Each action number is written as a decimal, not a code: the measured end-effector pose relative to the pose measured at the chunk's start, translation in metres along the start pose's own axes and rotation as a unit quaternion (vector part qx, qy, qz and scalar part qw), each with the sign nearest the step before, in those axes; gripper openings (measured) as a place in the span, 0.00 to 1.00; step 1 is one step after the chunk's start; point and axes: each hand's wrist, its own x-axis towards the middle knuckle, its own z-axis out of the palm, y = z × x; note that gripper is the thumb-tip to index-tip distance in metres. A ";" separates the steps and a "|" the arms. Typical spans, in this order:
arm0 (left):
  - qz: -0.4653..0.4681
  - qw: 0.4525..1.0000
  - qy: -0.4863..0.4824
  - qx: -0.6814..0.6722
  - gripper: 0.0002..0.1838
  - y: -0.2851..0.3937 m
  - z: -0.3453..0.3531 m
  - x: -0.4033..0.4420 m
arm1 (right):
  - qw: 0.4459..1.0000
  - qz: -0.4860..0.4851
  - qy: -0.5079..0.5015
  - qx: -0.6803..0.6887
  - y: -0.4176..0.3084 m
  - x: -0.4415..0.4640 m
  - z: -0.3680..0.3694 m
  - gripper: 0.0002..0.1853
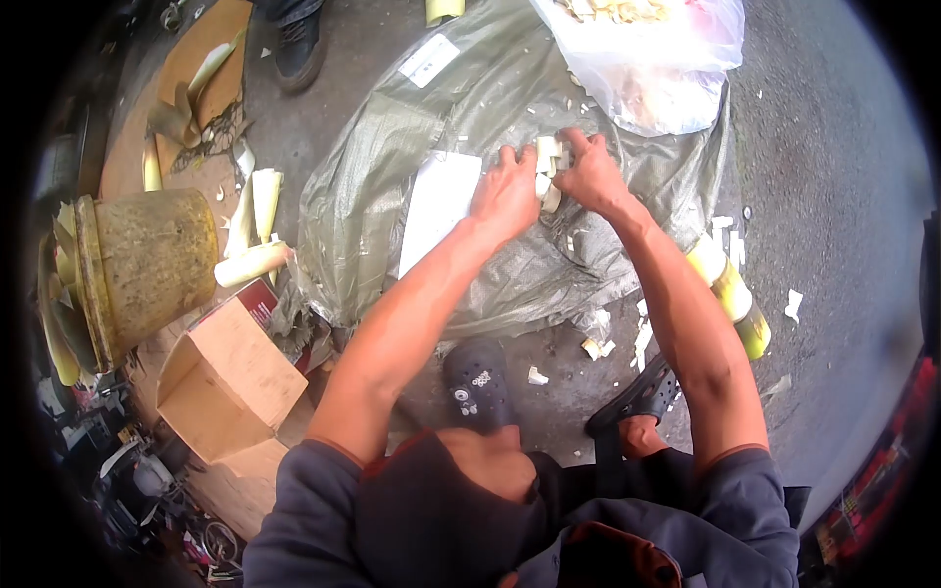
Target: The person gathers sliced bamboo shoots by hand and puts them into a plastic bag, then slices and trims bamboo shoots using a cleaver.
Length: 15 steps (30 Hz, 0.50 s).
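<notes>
Several pale, thick-cut stalk pieces (pixel 547 169), resembling bamboo shoot, sit in a small pile on a grey-green woven plastic sack (pixel 363 176). From the left side, my left hand (pixel 508 199) presses against the pile with curled fingers. Opposite it, my right hand (pixel 592 178) has its thumb and bent fingers closed about the other side of the pieces. Part of the pile is hidden by my fingers. A white sheet (pixel 438 208) lies on the sack beside my left hand.
A clear plastic bag (pixel 667 83) of pale shreds stands at the top right. Left are a tipped yellow bucket (pixel 152 265), peeled stalks (pixel 263 211) and a cardboard box (pixel 230 377). Yellow-green stalks (pixel 735 294) lie right of my forearm. Another person's shoe (pixel 297 54) shows at the top.
</notes>
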 end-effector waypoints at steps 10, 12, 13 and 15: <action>-0.046 0.974 0.028 -0.218 0.39 -0.012 0.002 0.005 | 0.953 0.068 -0.081 0.285 -0.007 -0.013 0.001 0.33; -0.070 0.945 0.015 -0.320 0.39 -0.008 -0.005 0.001 | 0.935 0.078 -0.071 0.337 -0.012 -0.019 0.002 0.31; -0.088 0.919 -0.001 -0.383 0.40 -0.006 -0.007 -0.003 | 0.927 0.085 -0.063 0.361 -0.015 -0.023 0.003 0.30; -0.104 0.881 -0.015 -0.461 0.40 -0.005 -0.005 -0.005 | 0.916 0.092 -0.040 0.389 -0.019 -0.028 0.008 0.29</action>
